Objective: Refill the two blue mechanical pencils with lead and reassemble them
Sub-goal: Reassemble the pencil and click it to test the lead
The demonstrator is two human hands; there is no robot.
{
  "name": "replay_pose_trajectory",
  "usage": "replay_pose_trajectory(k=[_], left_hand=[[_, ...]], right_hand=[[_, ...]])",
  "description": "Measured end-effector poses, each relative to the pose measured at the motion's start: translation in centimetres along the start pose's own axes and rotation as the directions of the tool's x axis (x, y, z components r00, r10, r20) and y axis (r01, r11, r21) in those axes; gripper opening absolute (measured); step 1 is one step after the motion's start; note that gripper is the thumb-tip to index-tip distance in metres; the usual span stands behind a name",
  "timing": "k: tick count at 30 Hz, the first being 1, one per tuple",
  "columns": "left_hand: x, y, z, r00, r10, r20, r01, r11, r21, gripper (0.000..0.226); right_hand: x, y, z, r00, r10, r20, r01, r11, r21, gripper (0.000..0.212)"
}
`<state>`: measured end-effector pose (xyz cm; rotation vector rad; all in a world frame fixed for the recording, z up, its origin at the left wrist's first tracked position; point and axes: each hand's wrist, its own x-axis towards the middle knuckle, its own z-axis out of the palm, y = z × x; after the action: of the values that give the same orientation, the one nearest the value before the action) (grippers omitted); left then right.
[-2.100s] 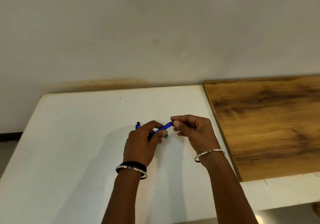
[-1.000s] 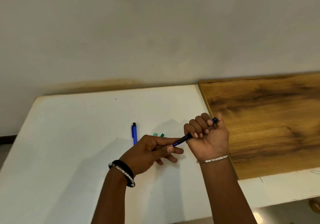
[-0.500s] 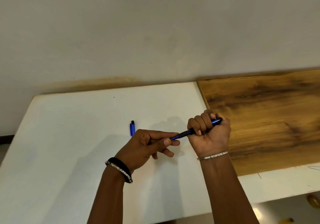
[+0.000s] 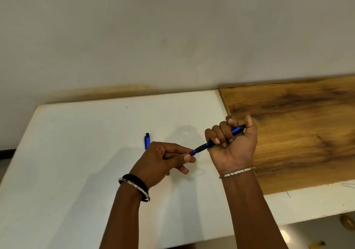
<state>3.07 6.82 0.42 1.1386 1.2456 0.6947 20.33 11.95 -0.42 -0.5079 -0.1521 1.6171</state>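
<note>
My right hand [image 4: 233, 148] is fisted around a blue mechanical pencil [image 4: 203, 147] with a black grip, thumb over its back end. The pencil slants down to the left, above the white table [image 4: 76, 162]. My left hand [image 4: 163, 160] pinches the pencil's blue front tip between thumb and forefinger. A second blue pencil [image 4: 147, 140] with a black end lies on the table just behind my left hand, its lower part hidden by that hand. The lead container is hidden.
A brown wooden board [image 4: 299, 133] lies on the table's right part, its left edge just under my right hand. A plain wall rises behind the table. The table's front edge runs below my forearms.
My right hand has gone from pinching the pencil to a fist around it and moved right, towards the board. My left hand now holds only the tip. The green items near the second pencil are covered.
</note>
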Motion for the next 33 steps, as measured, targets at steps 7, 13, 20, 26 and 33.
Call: replay_pose_trajectory(k=[7,13,20,26,33], left_hand=[[0.1,0.0,0.1,0.999,-0.032,-0.044,0.032,0.999,0.004,0.012],[0.0,-0.3,-0.3,0.999,-0.048,-0.006,0.048,0.999,0.026,0.016],[0.0,-0.4,-0.6,0.998,-0.057,-0.027,0.058,0.998,0.030,0.012],[0.0,-0.2,-0.6,0.997,-0.057,-0.046,0.058,0.998,0.016,0.013],[-0.1,0.1,-0.6,0.998,-0.039,-0.043,0.038,0.999,-0.024,0.027]], right_hand=[[-0.3,1.0,0.5,0.997,0.082,-0.003,-0.082,0.996,-0.022,0.053],[-0.5,0.5,0.0,0.997,0.073,0.020,-0.074,0.996,0.053,0.054],[-0.4,0.0,0.3,0.998,0.042,0.056,-0.046,0.997,0.066,0.051],[-0.4,0.2,0.4,0.997,0.034,0.069,-0.039,0.997,0.064,0.050],[-0.4,0.1,0.3,0.998,0.030,0.060,-0.035,0.996,0.080,0.047]])
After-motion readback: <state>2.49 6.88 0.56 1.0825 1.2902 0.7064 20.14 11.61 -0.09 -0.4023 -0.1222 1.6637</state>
